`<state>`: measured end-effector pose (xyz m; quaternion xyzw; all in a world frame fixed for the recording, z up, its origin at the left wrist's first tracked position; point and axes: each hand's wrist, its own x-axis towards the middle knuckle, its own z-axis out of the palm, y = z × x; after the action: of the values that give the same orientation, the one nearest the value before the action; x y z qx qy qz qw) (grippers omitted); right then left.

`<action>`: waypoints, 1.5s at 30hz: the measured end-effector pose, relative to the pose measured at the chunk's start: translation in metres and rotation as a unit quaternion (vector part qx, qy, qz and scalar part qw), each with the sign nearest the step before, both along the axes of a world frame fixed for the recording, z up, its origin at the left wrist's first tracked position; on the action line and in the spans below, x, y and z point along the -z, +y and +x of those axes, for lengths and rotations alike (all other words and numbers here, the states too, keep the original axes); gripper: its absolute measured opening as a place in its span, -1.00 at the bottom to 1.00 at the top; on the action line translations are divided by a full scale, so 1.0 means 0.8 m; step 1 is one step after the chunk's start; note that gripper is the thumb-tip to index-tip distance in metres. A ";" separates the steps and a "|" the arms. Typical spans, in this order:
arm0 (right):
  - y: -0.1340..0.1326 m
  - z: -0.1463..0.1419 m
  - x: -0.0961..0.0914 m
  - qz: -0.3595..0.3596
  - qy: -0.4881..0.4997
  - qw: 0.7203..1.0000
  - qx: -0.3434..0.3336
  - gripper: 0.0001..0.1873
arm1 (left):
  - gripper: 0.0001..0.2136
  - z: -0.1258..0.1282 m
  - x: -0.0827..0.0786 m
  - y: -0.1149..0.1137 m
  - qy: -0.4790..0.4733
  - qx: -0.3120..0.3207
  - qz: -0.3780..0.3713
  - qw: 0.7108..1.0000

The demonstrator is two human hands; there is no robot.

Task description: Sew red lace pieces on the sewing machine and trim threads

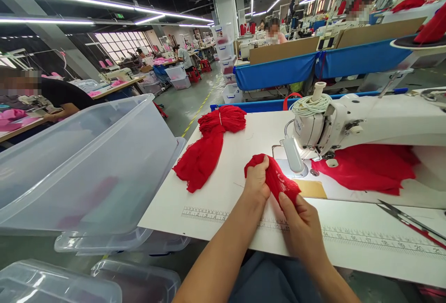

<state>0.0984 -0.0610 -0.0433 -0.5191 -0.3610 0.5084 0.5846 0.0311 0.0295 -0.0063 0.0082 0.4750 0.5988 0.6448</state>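
Observation:
A small piece of red lace fabric [273, 177] is held between both my hands just in front of the sewing machine [348, 121]. My left hand [256, 182] is closed round its upper left end. My right hand [299, 221] pinches its lower right end. A tied bundle of red lace pieces [209, 147] lies on the white table [226, 191] to the left. More red fabric [369, 168] lies under the machine arm on the right.
Clear plastic bins [90, 163] stand at my left, with more below. Scissors [407, 221] lie on the table at right, near a printed ruler strip [365, 238]. Other people sit at workstations in the background.

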 end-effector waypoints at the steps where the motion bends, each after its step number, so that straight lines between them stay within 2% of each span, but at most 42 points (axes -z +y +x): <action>1: -0.003 0.001 0.001 0.004 -0.022 1.000 -0.007 -0.54 | -0.76 -0.002 0.003 0.003 0.000 -0.005 -0.006 1.000; 6: -0.001 0.032 0.001 0.004 -0.053 0.998 -0.042 -0.52 | -0.83 -0.009 0.007 -0.004 -0.015 0.001 0.004 1.000; 9: 0.004 0.061 0.004 -0.009 -0.024 0.999 -0.035 -0.59 | -0.90 -0.005 0.003 -0.023 -0.037 0.020 0.032 0.999; 12: 0.006 0.075 0.006 -0.032 0.018 0.999 -0.013 -0.60 | -0.94 0.005 0.000 -0.040 -0.072 0.020 0.026 0.997; 15: 0.006 0.077 0.003 -0.057 0.054 0.997 0.003 -0.56 | -0.96 0.012 -0.002 -0.050 -0.085 0.017 0.004 0.996; 18: 0.006 0.074 -0.004 -0.042 0.093 0.994 0.025 -0.56 | -0.95 0.014 -0.004 -0.053 -0.076 0.019 -0.003 0.997; 24: 0.005 0.072 -0.013 -0.049 0.139 0.987 0.068 -0.53 | -0.94 0.017 -0.009 -0.059 -0.078 0.020 0.020 0.997; 28: 0.005 0.074 -0.015 -0.060 0.139 0.985 0.083 -0.46 | -0.92 0.018 -0.009 -0.057 -0.079 0.018 0.014 0.997; 33: 0.001 0.069 -0.022 -0.048 0.115 0.988 0.088 -0.40 | -0.90 0.014 -0.005 -0.043 -0.098 -0.023 -0.016 0.995; 35: 0.001 0.063 -0.025 -0.045 0.114 0.989 0.089 -0.36 | -0.91 0.012 -0.003 -0.043 -0.129 0.012 -0.015 0.992; 38: 0.002 0.055 -0.026 -0.060 0.121 0.985 0.109 -0.28 | -0.86 0.010 0.001 -0.052 -0.169 0.133 0.024 0.976; 40: 0.003 0.051 -0.024 -0.072 0.119 0.985 0.104 -0.29 | -0.80 0.009 0.003 -0.058 -0.150 0.185 0.054 0.970; 42: 0.003 0.050 -0.020 -0.073 0.112 0.987 0.084 -0.33 | -0.82 0.007 0.003 -0.060 -0.113 0.183 0.067 0.974; 45: 0.003 0.054 -0.014 -0.068 0.093 0.992 0.050 -0.40 | -0.85 0.006 0.000 -0.057 -0.082 0.137 0.073 0.984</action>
<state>0.1417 -0.0583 -0.0320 -0.5252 -0.2431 0.5477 0.6042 0.0357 -0.0162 -0.0062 0.0708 0.3701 0.5360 0.7554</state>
